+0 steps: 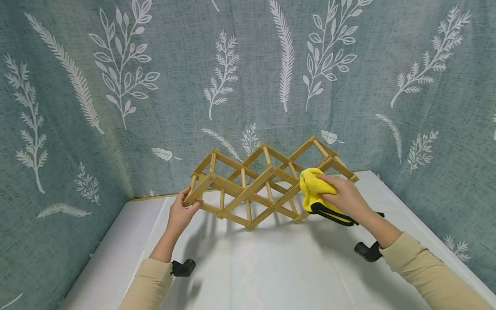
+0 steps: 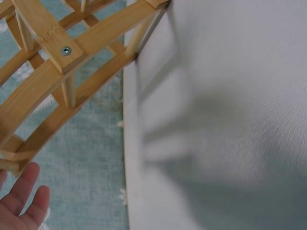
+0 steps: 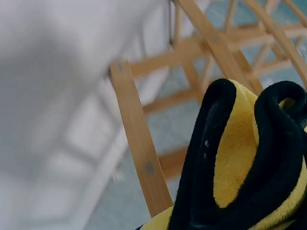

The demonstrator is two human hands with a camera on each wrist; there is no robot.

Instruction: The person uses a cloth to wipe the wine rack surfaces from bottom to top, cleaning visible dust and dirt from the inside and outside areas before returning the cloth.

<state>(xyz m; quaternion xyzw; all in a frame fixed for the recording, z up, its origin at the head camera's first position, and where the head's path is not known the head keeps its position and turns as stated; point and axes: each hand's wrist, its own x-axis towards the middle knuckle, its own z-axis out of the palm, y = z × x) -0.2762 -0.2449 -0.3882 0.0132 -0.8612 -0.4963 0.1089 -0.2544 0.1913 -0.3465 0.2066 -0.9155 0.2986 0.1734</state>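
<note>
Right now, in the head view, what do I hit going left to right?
Left sleeve → left hand → middle of the wooden rack → yellow cloth → right hand → right sleeve.

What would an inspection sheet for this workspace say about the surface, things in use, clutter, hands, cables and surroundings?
Surface: white table, with shadows across it.
Things in use: wooden rack, opened out in a zigzag; yellow cloth with black edging, bunched up.
Clutter: nothing seen.
Hands: left hand grips the rack's left end; right hand holds the cloth near the rack's right part.
Cables: nothing seen.
Surroundings: grey-green curtain with white leaf prints.
</note>
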